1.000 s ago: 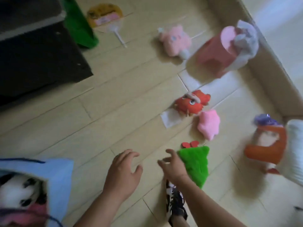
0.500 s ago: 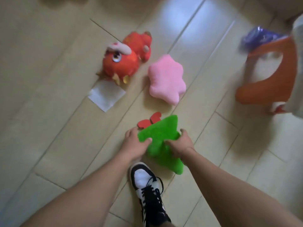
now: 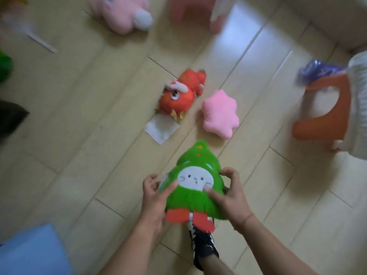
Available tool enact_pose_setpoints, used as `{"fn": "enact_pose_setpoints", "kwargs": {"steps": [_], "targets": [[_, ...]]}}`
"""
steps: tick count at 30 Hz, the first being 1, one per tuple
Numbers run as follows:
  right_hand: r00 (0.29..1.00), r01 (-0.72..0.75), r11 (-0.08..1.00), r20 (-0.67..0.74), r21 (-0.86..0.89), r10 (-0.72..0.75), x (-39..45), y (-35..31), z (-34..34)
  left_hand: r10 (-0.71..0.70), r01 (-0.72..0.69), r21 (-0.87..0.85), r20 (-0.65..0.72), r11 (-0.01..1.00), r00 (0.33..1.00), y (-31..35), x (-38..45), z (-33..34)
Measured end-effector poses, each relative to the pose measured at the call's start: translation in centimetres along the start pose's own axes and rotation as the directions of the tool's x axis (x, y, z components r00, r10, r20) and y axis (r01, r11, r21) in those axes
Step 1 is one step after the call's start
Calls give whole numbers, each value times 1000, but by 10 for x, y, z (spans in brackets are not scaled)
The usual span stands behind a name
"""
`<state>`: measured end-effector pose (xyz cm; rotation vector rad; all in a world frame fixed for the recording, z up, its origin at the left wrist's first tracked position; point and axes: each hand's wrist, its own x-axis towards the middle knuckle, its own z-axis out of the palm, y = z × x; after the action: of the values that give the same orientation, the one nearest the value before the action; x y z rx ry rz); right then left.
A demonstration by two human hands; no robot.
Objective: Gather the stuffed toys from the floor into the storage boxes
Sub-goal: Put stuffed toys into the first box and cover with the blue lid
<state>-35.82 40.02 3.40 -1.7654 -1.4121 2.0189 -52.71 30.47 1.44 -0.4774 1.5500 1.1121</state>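
Holding the green tree toy (image 3: pixel 195 182) between both palms, you have it clear of the floor (image 3: pixel 79 120), face up, above your shoe (image 3: pixel 202 245). Keep the squeeze even on both flanks so the soft body doesn't fold, and carry it low toward the blue box (image 3: pixel 33 253) at your lower left, which looks like the nearest bin. Your left hand (image 3: pixel 154 201) curls around the left edge, thumb across the front; your right hand (image 3: pixel 231 197) clamps the right side, fingers (image 3: pixel 228 172) hooked over the edge. Red toy (image 3: pixel 181 95) and pink star (image 3: pixel 220 114) wait ahead.
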Motion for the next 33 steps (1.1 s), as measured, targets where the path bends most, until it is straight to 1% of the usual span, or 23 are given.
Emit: {"fn": "enact_pose_setpoints", "kwargs": {"steps": [1, 2, 3, 5, 6, 7, 9, 12, 14, 15, 17, 18, 19, 21, 22, 25, 26, 28, 29, 30, 31, 32, 33], "targets": [[992, 126, 984, 8, -125, -126, -2, -6, 11, -39, 43, -59, 53, 997, 998, 9, -10, -16], [972, 233, 957, 61, -175, -225, -8, -18, 24, -75, 87, -88, 132, 992, 988, 18, -20, -32], [952, 298, 937, 123, -181, -279, -12, -33, 39, -84, 100, -68, 210, 993, 974, 28, -28, -51], [915, 374, 907, 239, -193, -326, -12, -54, 69, -55, 55, 9, 306, 998, 950, 45, -43, -91], [911, 361, 909, 289, -207, -295, -12, -61, 86, -16, 11, 18, 302, 1000, 953, 54, -49, -113], [906, 327, 920, 348, -216, -240, -13, -70, 108, 44, -44, -3, 260, 999, 965, 60, -53, -136], [880, 271, 922, 459, -275, -122, -16, -82, 163, 176, -166, -83, 128, 983, 976, 65, -62, -187], [825, 351, 866, 555, -356, -106, -42, -77, 259, 301, -310, -156, -75, 938, 951, 52, -93, -276], [776, 406, 835, 622, -372, -101, -73, -65, 327, 331, -379, -199, -238, 904, 913, 34, -117, -341], [746, 421, 827, 660, -372, -83, -92, -57, 361, 313, -403, -230, -345, 886, 885, 20, -127, -373], [688, 456, 801, 724, -389, -40, -133, -35, 428, 245, -461, -294, -553, 837, 796, -11, -145, -434], [670, 488, 776, 742, -400, -39, -149, -25, 452, 207, -482, -303, -629, 822, 749, -23, -151, -453], [633, 541, 738, 773, -404, -42, -171, -10, 486, 166, -502, -305, -700, 809, 694, -38, -159, -482], [581, 624, 643, 814, -443, -3, -204, 18, 545, 107, -537, -300, -793, 788, 599, -62, -173, -526], [559, 651, 598, 828, -468, 39, -219, 31, 572, 54, -518, -320, -811, 793, 583, -71, -179, -545], [528, 707, 450, 830, -546, 177, -241, 69, 646, -170, -382, -480, -770, 790, 615, -104, -175, -599], [522, 734, 378, 825, -564, 218, -241, 84, 667, -218, -328, -519, -737, 789, 640, -114, -170, -613], [513, 795, 210, 815, -569, 269, -236, 116, 704, -303, -235, -631, -623, 739, 721, -133, -157, -635], [506, 822, 128, 814, -555, 285, -232, 132, 719, -326, -184, -656, -575, 732, 751, -141, -152, -641], [497, 843, 54, 814, -535, 302, -229, 148, 733, -317, -133, -617, -562, 775, 764, -146, -146, -645], [486, 861, -9, 817, -509, 310, -226, 160, 744, -281, -76, -516, -577, 853, 767, -151, -141, -649], [477, 874, -62, 826, -483, 300, -222, 172, 754, -242, -8, -382, -601, 924, 762, -153, -134, -653], [465, 884, -102, 839, -456, 282, -216, 182, 763, -182, 52, -221, -623, 974, 761, -155, -127, -657]]}}
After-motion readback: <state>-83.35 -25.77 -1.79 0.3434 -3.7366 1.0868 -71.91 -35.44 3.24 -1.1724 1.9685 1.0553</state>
